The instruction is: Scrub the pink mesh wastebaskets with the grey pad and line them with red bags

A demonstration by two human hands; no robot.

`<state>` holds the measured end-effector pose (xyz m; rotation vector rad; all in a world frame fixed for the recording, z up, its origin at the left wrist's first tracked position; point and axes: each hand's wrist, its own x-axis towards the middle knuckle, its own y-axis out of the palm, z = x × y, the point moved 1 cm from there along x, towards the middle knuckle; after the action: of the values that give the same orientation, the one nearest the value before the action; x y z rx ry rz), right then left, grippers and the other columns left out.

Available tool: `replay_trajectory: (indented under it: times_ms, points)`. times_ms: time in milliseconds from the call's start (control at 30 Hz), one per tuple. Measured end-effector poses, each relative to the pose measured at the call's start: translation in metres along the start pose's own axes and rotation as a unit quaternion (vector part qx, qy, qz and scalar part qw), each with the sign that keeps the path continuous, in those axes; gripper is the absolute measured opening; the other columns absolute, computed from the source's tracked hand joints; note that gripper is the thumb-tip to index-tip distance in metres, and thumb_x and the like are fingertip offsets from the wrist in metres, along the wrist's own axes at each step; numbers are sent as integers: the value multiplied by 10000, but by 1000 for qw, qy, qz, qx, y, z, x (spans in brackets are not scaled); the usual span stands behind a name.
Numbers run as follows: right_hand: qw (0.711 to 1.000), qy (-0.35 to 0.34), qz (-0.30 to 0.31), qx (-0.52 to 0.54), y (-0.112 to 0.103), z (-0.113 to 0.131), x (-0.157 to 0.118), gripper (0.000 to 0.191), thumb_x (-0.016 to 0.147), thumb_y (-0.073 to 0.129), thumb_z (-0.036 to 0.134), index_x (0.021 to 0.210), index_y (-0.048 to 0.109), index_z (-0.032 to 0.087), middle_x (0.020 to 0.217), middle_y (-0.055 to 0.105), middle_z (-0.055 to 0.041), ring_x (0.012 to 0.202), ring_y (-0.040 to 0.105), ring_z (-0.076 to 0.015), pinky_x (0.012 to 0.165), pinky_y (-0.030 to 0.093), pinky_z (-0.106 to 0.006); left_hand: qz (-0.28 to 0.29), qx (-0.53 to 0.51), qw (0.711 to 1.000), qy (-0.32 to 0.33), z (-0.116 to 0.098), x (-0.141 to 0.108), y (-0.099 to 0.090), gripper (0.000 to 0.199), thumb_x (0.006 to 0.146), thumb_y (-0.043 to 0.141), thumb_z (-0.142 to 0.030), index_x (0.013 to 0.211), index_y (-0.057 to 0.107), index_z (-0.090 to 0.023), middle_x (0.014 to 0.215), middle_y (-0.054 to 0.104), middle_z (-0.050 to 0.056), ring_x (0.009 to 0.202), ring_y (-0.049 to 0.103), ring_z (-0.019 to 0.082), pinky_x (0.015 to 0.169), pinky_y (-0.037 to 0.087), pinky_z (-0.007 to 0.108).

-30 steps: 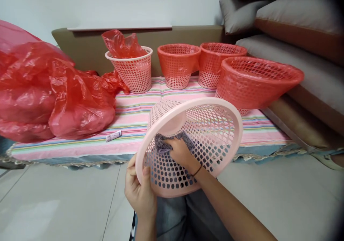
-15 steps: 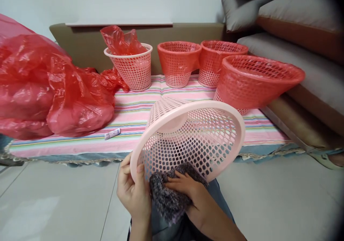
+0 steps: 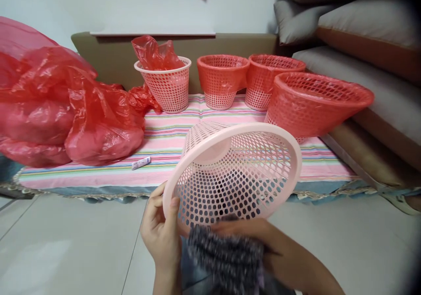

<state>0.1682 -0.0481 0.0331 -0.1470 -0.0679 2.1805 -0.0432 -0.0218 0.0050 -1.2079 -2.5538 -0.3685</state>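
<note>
A pale pink plastic basket with a lattice of holes is tipped on its side, its mouth facing me. My left hand grips the rim at the lower left, thumb inside and fingers behind. At the lower rim, my right hand holds a dark grey fluffy cloth, which hangs in front of the basket. The hand and cloth are smeared by motion, and the right fingertips are partly hidden.
A striped sheet covers the seat ahead. Three baskets lined with red plastic, such as this one, stand near another basket with a loose red bag. Full red bags lie left, beside a small tube. Cushions are piled right.
My right hand and the cloth have moved down and slightly right, from the basket's inner wall to its lower rim. My left hand keeps its hold.
</note>
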Motion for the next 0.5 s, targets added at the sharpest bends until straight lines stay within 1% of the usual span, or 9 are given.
replay_trajectory:
  times_ms: [67,133,200,267,300,333,367,433,500]
  points:
    - [997,-49,-57,-9,-11,8,18,572,747,488,35,1221,698,275,1287,684,-35,1214,626,-220,1088,464,-430,-4,2,1000,4,-4,1,-2,191,836,718,-306,713,627,-191,1034,733,34,978,676,202,871,509,328]
    - [985,-102,-125,-55,-22,13,43,646,671,449,17,1224,693,245,1250,704,-34,1185,642,-226,1074,473,-450,17,3,1000,18,-9,3,-2,182,839,717,-287,709,627,-197,1040,735,30,979,676,199,866,512,320]
    - [965,-144,-171,-134,-32,11,73,670,660,428,10,1243,680,222,1244,706,-34,1176,643,-226,1076,467,-448,57,14,997,39,-15,5,-1,167,849,709,-260,712,634,-202,1044,736,27,989,674,196,870,512,314]
    - [934,-162,-202,-247,-39,0,106,642,717,429,8,1284,652,210,1300,675,-43,1234,599,-225,1110,422,-440,98,33,993,59,-20,7,2,165,861,697,-242,712,635,-204,1054,735,27,1010,671,197,891,511,318]
    - [914,-140,-204,-321,-42,-9,123,624,751,460,20,1316,627,225,1359,635,-41,1300,541,-233,1140,378,-447,112,39,991,67,-22,8,5,166,866,692,-238,714,633,-206,1061,735,26,1019,670,198,901,510,322]
    - [889,-99,-208,-396,-45,-20,138,600,785,516,59,1356,591,228,1423,582,-51,1353,480,-250,1158,341,-456,118,41,989,73,-24,9,7,159,869,689,-235,722,633,-208,1074,734,26,1029,670,199,909,512,327]
    - [866,-45,-185,-463,-46,-33,151,604,810,569,111,1397,549,251,1479,526,-51,1385,430,-261,1163,321,-465,120,39,989,79,-25,10,10,139,870,689,-232,742,640,-211,1093,733,26,1044,670,202,920,512,335]
    - [857,-6,-167,-488,-47,-59,170,533,836,561,103,1348,600,247,1454,547,-90,1380,424,-284,1163,284,-502,115,28,989,89,-24,11,13,25,864,699,-231,847,680,-228,1143,725,28,1104,657,213,967,503,356]
    - [852,22,-163,-497,-47,-83,180,529,861,488,59,1350,602,227,1444,551,-122,1401,392,-297,1173,220,-544,118,21,990,79,-20,11,12,193,853,716,-239,1045,698,-261,1223,701,36,1153,641,224,1010,492,379]
